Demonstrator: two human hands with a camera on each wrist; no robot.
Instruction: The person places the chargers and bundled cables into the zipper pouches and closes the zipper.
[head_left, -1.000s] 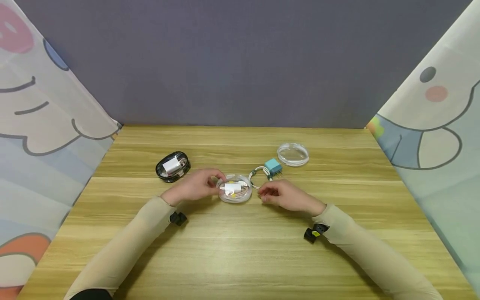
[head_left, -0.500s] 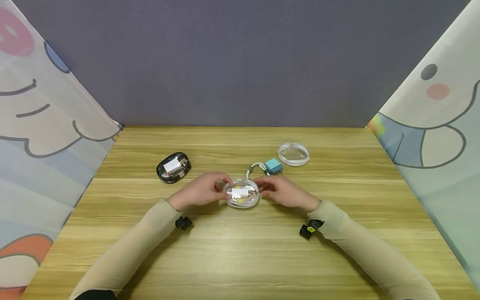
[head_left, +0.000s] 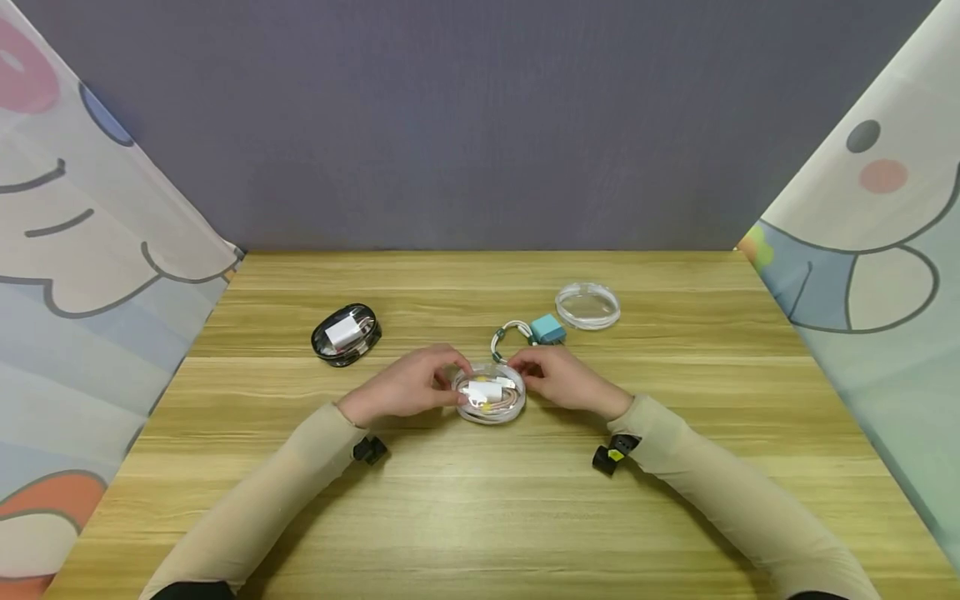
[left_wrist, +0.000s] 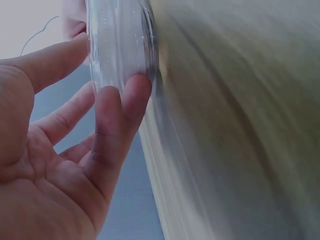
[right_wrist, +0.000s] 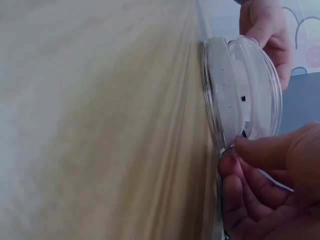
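Observation:
A round clear plastic case (head_left: 487, 417) lies on the table in front of me, with a white charger block (head_left: 485, 392) and a coiled pale cable inside. My left hand (head_left: 416, 383) holds its left side, with the thumb and fingertips on the rim. My right hand (head_left: 567, 379) pinches at the case's right edge between thumb and forefinger. Seen from the right wrist, the two halves of the case (right_wrist: 260, 95) stand slightly apart and the white block shows in the gap. Just behind the case lies a coiled white cable (head_left: 498, 339) with green ties.
A teal charger plug (head_left: 548, 329) sits beside the coiled cable. Behind it on the right is a clear round lid or dish (head_left: 588, 307). To the left lies a black-rimmed oval case (head_left: 347, 335) with a white block inside. A dark grey panel (head_left: 480, 125) borders the wooden table's back edge.
The clear case has moved right and a little toward me with my left hand. My right hand, at first apart from it, has come to its right edge.

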